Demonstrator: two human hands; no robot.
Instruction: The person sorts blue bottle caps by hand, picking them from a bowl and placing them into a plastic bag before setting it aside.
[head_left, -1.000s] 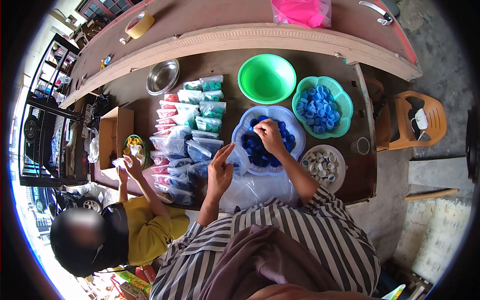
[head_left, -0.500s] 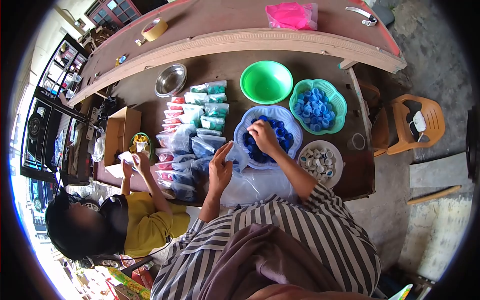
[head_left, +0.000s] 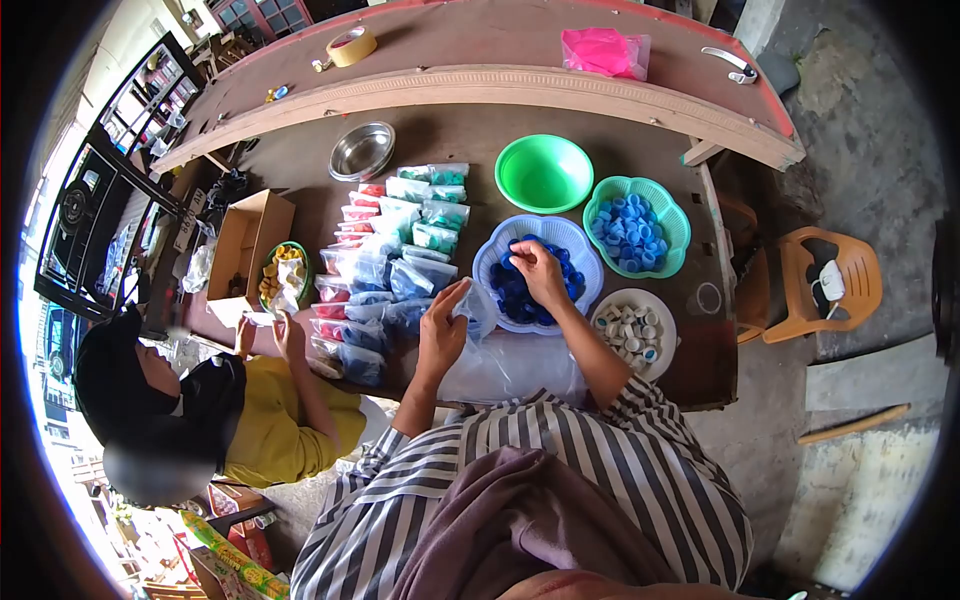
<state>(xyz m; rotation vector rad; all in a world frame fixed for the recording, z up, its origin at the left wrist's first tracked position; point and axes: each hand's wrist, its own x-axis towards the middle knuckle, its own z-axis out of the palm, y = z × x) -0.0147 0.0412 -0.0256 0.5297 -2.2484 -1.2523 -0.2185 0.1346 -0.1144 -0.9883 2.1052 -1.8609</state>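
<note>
My left hand (head_left: 440, 335) holds the edge of a clear plastic bag (head_left: 477, 312) beside a lavender basket (head_left: 484, 249). Inside that basket lie dark blue bottle caps (head_left: 571, 273). My right hand (head_left: 541, 274) is over the caps with its fingers bent together; whatever is between the fingertips is hidden. A stack of flat clear bags (head_left: 515, 370) lies on the table in front of me. Filled bags of red, green and blue caps (head_left: 400, 250) are lined up in rows to the left of my left hand.
A green bowl (head_left: 545, 174), a teal basket of light blue caps (head_left: 630, 232) and a plate of white caps (head_left: 630, 335) surround the lavender basket. Farther left are a steel bowl (head_left: 362, 152) and a cardboard box (head_left: 245, 250). A co-worker's hands (head_left: 288, 338) handle something white.
The camera view has shifted slightly. My right hand stays over the dark blue caps, and my left hand keeps the bag. The co-worker's hands have moved away from the small basket of yellow caps.
</note>
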